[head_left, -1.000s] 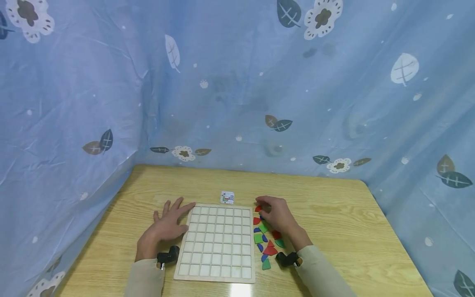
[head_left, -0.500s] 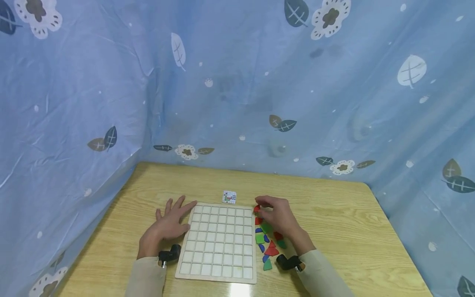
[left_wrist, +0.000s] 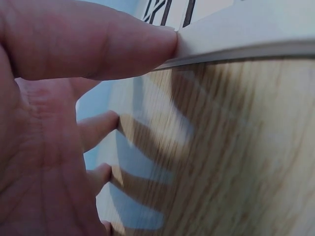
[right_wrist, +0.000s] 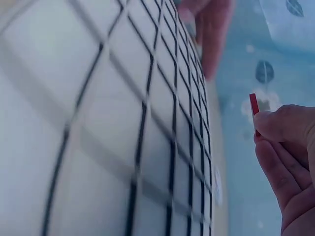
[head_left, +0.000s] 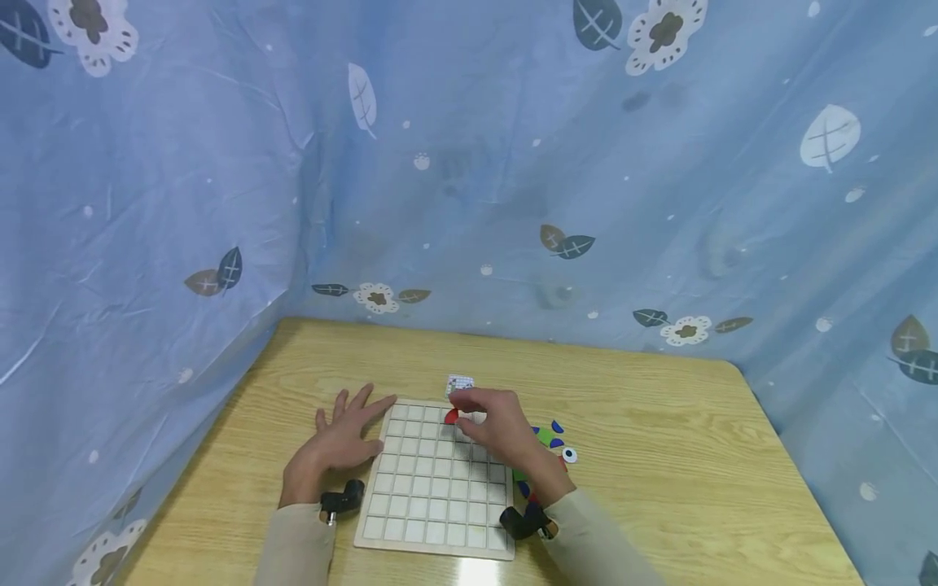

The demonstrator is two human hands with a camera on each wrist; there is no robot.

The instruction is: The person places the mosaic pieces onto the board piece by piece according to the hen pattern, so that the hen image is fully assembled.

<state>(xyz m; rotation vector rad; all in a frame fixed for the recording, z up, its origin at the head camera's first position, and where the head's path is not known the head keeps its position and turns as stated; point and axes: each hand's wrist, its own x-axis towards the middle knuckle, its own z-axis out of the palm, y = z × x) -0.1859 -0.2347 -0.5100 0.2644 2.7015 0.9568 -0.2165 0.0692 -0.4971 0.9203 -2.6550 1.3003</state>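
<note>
My right hand [head_left: 501, 427] pinches a red quarter-round tile [head_left: 451, 416] between thumb and fingertips, above the far rows of a pale wooden grid board [head_left: 362, 533]. In the right wrist view that red tile [right_wrist: 255, 114] appears edge-on, apart from the board's surface. My left hand [head_left: 339, 446] lies spread along the board's left side. Its thumb [left_wrist: 133, 42] touches the board's edge [left_wrist: 231, 46] in the left wrist view, while the other fingertips rest on the table.
Loose tiles lie right of the board, partly hidden by my right forearm: green [head_left: 545, 437], blue [head_left: 558, 426], red and a round eye piece [head_left: 569, 455]. A small pattern card [head_left: 459, 382] sits behind the board. A blue floral curtain [head_left: 484, 163] encloses the wooden table [head_left: 659, 456].
My right hand has moved left from the loose tiles to over the board, carrying the red tile. The eye piece has come into sight. My left hand keeps its place at the board.
</note>
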